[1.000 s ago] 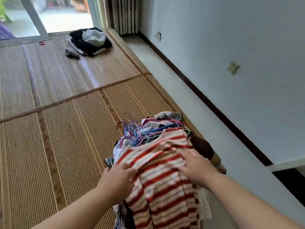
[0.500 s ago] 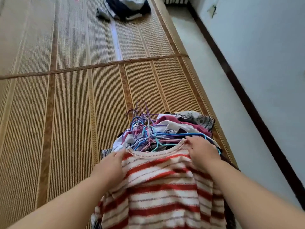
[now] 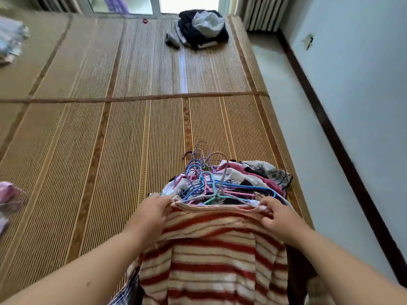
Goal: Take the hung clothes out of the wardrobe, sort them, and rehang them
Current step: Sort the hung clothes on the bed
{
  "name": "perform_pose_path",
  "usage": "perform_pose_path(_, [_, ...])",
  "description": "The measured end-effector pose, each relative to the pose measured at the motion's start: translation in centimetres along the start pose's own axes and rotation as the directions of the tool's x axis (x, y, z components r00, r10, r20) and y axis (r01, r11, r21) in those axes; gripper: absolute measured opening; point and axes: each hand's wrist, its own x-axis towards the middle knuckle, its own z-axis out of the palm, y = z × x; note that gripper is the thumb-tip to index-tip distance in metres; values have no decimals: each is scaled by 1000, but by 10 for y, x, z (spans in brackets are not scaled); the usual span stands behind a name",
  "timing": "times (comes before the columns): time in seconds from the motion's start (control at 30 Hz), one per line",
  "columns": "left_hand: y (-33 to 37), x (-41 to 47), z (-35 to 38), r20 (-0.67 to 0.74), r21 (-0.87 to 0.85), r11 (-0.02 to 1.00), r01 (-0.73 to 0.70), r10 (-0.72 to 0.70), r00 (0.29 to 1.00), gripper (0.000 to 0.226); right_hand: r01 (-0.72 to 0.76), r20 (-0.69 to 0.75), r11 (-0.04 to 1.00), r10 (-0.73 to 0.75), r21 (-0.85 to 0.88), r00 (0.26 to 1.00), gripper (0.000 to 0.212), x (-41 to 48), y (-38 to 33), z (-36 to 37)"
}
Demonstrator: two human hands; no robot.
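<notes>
A red-and-cream striped sweater (image 3: 211, 260) lies on top of a pile of clothes (image 3: 259, 175) on the woven mat. Beyond its collar spreads a tangle of blue, pink and purple hangers (image 3: 209, 179). My left hand (image 3: 152, 214) grips the sweater's left shoulder at the collar. My right hand (image 3: 277, 216) pinches the right shoulder by the end of a pale hanger. The top part of the sweater is folded back over its body.
The woven mat (image 3: 110, 139) covers a wide bed platform. A dark and white heap of clothes (image 3: 202, 27) and a grey item (image 3: 172, 40) lie at its far end. Folded fabric (image 3: 11, 40) sits far left, pink cloth (image 3: 8, 192) at the left edge. A wall (image 3: 363, 84) runs along the right.
Both hands slid up from the sweater's chest to its shoulders and took hold there. The upper part of the sweater is now folded back. The view tilted up and down.
</notes>
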Motion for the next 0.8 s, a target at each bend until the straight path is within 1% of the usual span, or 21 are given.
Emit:
perform_pose_path(0.07, [3, -19, -16, -17, -29, 999, -19, 18, 1000, 22, 0, -41, 999, 2, 42, 999, 35, -24, -8, -6])
perform_pose_path(0.13, [4, -38, -32, -2, -90, 996, -5, 5, 1000, 23, 19, -70, 998, -14, 65, 997, 23, -45, -18, -10])
perform_pose_path(0.2, [1, -61, -51, 28, -135, 991, 11, -7, 1000, 22, 62, -50, 997, -60, 47, 997, 30, -69, -35, -12])
perform_pose_path(0.27, [-7, -88, -70, 37, -166, 986, 22, -16, 999, 22, 102, -57, 994, -100, 30, 993, 31, -95, -58, -10])
perform_pose_path(0.33, [-20, -116, -87, 27, -219, 975, 31, -26, 999, 21, 146, -109, 988, -140, 45, 984, 31, -119, -83, -5])
perform_pose_path(0.4, [-38, -148, -104, 14, -263, 965, 22, -19, 1000, 24, 191, -191, 979, -174, 72, 966, 35, -142, -116, 2])
perform_pose_path(0.47, [-58, -173, -121, -3, -291, 957, 0, -1, 1000, 27, 206, -243, 977, -186, 58, 952, 33, -162, -148, 10])
perform_pose_path(0.53, [-82, -201, -140, -61, -317, 948, -21, 2, 998, 28, 223, -265, 975, -210, 21, 941, 30, -183, -186, 22])
perform_pose_path(0.63, [-123, -238, -170, -221, -288, 953, -96, 32, 975, 30, 247, -319, 969, -230, 14, 919, 28, -213, -242, 46])
perform_pose_path(0.7, [-147, -259, -192, -254, -250, 958, -141, 75, 964, 32, 265, -367, 964, -251, -12, 896, 30, -229, -271, 61])
perform_pose_path(0.8, [-188, -298, -228, -282, -214, 964, -160, 96, 955, 38, 323, -402, 946, -296, 1, 867, 30, -255, -316, 92])
